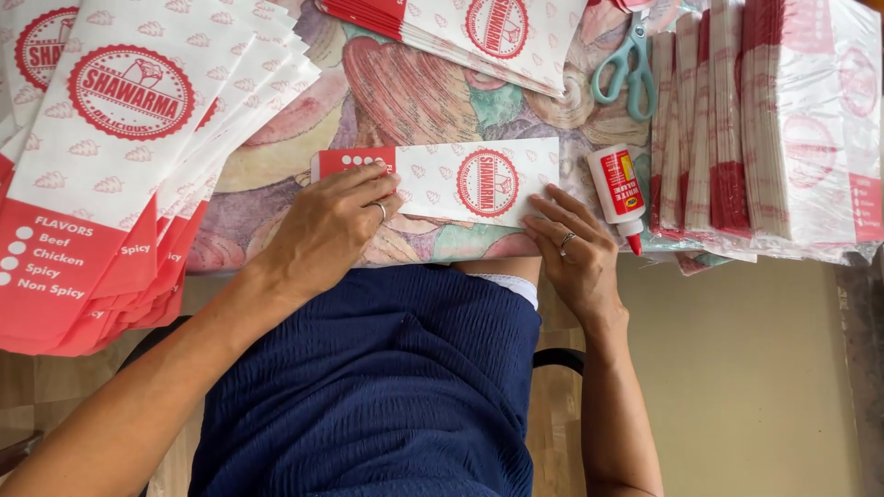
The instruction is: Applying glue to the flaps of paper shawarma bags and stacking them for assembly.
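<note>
While a fanned bag stack point(110, 156) lies far left, the left hand point(327, 230) presses flat, fingers spread, on the bag point(460, 179); the right hand point(575, 244) likewise pins its lower edge, seemingly creasing a fold. Glue point(619, 193), scissors point(626, 64) and bundles point(783, 129) sit right on the patterned tabletop point(405, 92).

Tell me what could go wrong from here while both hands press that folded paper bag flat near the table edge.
1. The glue bottle lies on its side with its red tip beside the right hand; a nudge might roll it off the table edge or smear glue.
2. The fanned stack of bags overhangs the edge by the left hand and could slide off.
3. The paper bag itself sits near the edge, so uneven pressure might skew it.
</note>
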